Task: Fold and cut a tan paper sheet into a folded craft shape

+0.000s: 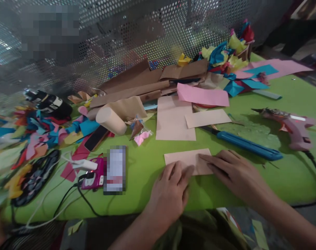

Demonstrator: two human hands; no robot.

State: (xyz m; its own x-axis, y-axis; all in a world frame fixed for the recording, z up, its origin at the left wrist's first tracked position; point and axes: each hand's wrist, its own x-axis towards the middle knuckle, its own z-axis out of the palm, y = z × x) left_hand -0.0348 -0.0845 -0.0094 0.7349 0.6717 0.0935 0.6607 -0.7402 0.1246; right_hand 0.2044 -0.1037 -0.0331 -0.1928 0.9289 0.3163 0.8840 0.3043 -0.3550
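Observation:
A pale pink strip of paper (187,157), seemingly folded, lies flat on the green table near its front edge. My left hand (170,189) rests at its lower left, fingers bent over the near edge and thumb pressed against the paper. From the right, my right hand (233,170) reaches over the other end, its fingers stretched out and their tips on the surface. Just beyond lie a larger pale pink sheet (173,119) and a narrower pale piece (208,118). A blue utility knife (248,145) lies beyond my right hand.
A pink glue gun (294,126) with a black cord is at right. A phone (115,170), a magenta power adapter (94,175) with cables and a pale roll (111,120) stand left. Cardboard pieces (137,78) and coloured paper scraps (51,128) line the back, before a perforated metal panel (137,31).

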